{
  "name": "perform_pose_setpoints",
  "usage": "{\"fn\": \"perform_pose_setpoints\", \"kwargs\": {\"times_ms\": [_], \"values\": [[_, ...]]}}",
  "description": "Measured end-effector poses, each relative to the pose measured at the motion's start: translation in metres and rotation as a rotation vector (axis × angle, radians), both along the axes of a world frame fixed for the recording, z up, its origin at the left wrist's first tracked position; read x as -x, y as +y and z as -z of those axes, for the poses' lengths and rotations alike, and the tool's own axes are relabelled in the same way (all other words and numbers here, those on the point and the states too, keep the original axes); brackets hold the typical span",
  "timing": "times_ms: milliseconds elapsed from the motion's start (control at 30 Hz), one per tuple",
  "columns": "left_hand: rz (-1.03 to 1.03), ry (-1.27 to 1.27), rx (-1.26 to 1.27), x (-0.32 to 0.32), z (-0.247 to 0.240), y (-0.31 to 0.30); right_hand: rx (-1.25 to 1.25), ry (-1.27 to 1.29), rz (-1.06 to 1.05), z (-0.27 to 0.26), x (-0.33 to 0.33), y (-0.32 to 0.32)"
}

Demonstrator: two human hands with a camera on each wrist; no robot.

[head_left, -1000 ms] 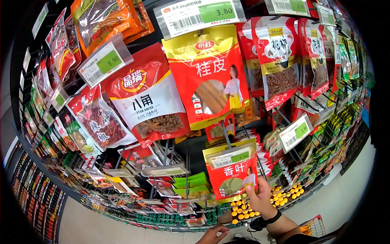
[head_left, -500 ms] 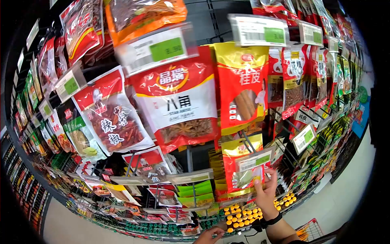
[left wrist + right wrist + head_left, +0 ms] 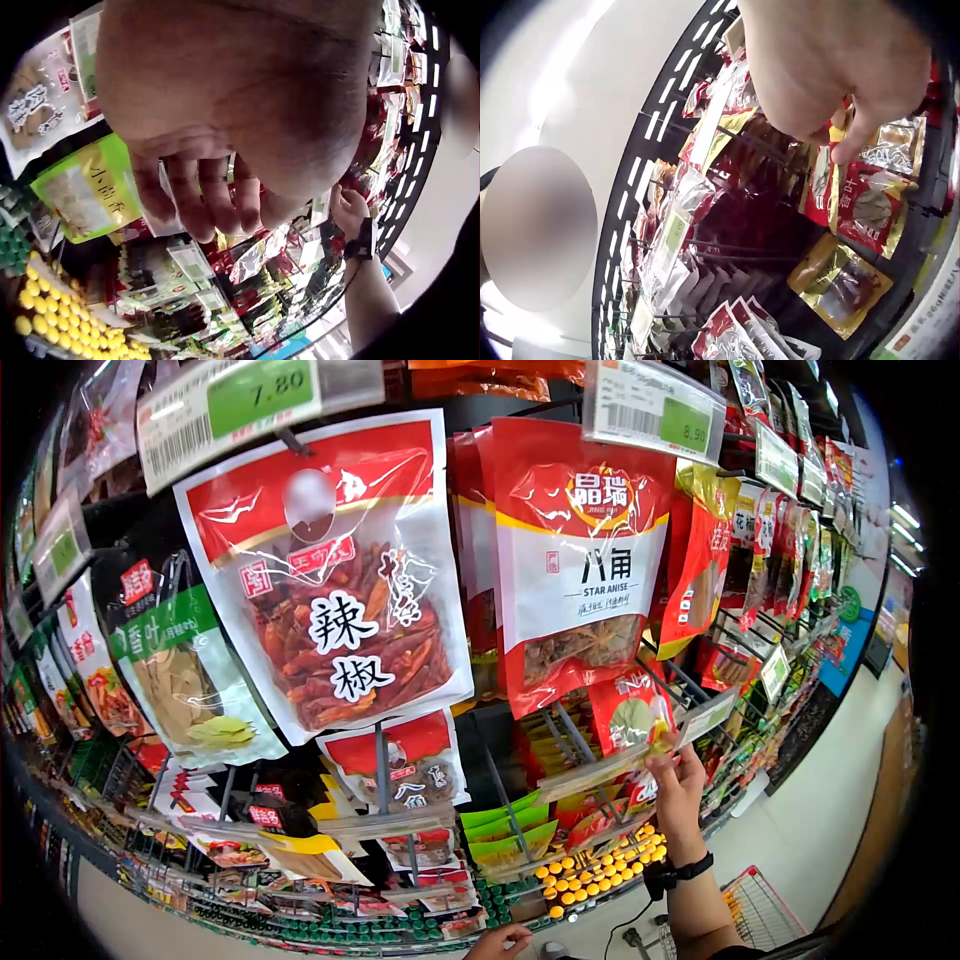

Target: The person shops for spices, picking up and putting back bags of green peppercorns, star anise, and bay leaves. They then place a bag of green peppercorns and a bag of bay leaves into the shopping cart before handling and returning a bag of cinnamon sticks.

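The right hand [image 3: 678, 805] reaches up to a red bay-leaf bag [image 3: 632, 712] hanging on the rack, at its lower right edge. Seen from the right wrist, the thumb and a finger of that hand [image 3: 840, 71] pinch the yellow edge of the red bag [image 3: 870, 204]. Low in the head view is the left hand [image 3: 498, 943], away from the shelf and holding nothing. Its fingers hang loosely curled in the left wrist view, where the hand [image 3: 240, 112] covers much of the frame.
Large bags of chilli [image 3: 345, 620] and star anise [image 3: 580, 590] hang in front. Metal hooks and price tags [image 3: 655, 410] stick out around the right hand. Below are yellow-capped bottles [image 3: 600, 875]; a shopping cart [image 3: 765, 910] stands at lower right.
The head view has swung left, so the chilli bag now looms large and the cinnamon bag is farther right. The right hand stays at the bay-leaf bag; the left remains low and empty.
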State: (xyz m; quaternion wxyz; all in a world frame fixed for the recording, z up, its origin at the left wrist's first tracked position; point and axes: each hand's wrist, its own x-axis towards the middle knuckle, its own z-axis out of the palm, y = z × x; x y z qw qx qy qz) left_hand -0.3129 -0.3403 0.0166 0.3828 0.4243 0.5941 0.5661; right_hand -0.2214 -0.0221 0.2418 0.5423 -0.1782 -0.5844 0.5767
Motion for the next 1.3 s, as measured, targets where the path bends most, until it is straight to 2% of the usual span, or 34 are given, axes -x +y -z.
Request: {"fn": "perform_pose_setpoints", "kwargs": {"times_ms": [100,167,233,333,433,467,667,800,833,900,1000,1100,1167,1233,1267,1300], "values": [[0.049,0.029,0.056,0.009,0.011,-0.008,0.11,0.044,-0.043,-0.008,0.004,-0.004],[0.094,0.041,0.061,0.013,0.031,-0.008,0.148,0.004,0.024,-0.015,0.013,-0.015],[0.132,0.055,0.086,0.013,0.045,-0.008,0.086,-0.092,-0.01,-0.015,0.017,-0.015],[0.241,0.083,0.168,0.014,0.022,-0.006,-0.002,-0.196,-0.045,-0.006,0.029,-0.003],[0.266,0.078,0.196,0.008,0.019,-0.003,-0.004,-0.298,-0.083,-0.012,0.028,-0.007],[0.256,0.075,0.205,0.004,0.013,-0.003,-0.025,-0.269,-0.143,-0.005,0.026,-0.005],[0.237,0.145,0.182,-0.025,0.011,0.002,-0.277,-0.262,-0.165,0.01,-0.024,-0.046],[0.223,0.2,0.201,-0.066,0.039,0.011,-0.639,-0.331,-0.022,0.029,-0.096,-0.076],[0.234,0.211,0.209,-0.079,0.046,0.016,-0.618,-0.345,-0.047,0.05,-0.119,-0.079],[0.295,0.223,0.287,-0.111,0.018,0.035,-0.291,-0.394,-0.151,0.058,-0.175,-0.097],[0.453,0.247,0.286,-0.168,0.004,0.07,-0.275,-0.476,-0.035,0.109,-0.263,-0.09],[0.64,0.42,0.191,-0.233,0.003,0.108,0.058,-0.544,0.018,0.145,-0.362,-0.097],[0.747,0.374,0.223,-0.285,-0.02,0.133,0.029,-0.534,0.183,0.179,-0.422,-0.101],[0.873,0.395,0.228,-0.322,-0.002,0.151,0.022,-0.549,0.323,0.203,-0.477,-0.111],[0.994,0.415,0.234,-0.335,0.028,0.167,0.067,-0.557,0.397,0.196,-0.497,-0.118],[1.049,0.422,0.263,-0.354,0.034,0.178,0.109,-0.581,0.408,0.189,-0.516,-0.122]]}}
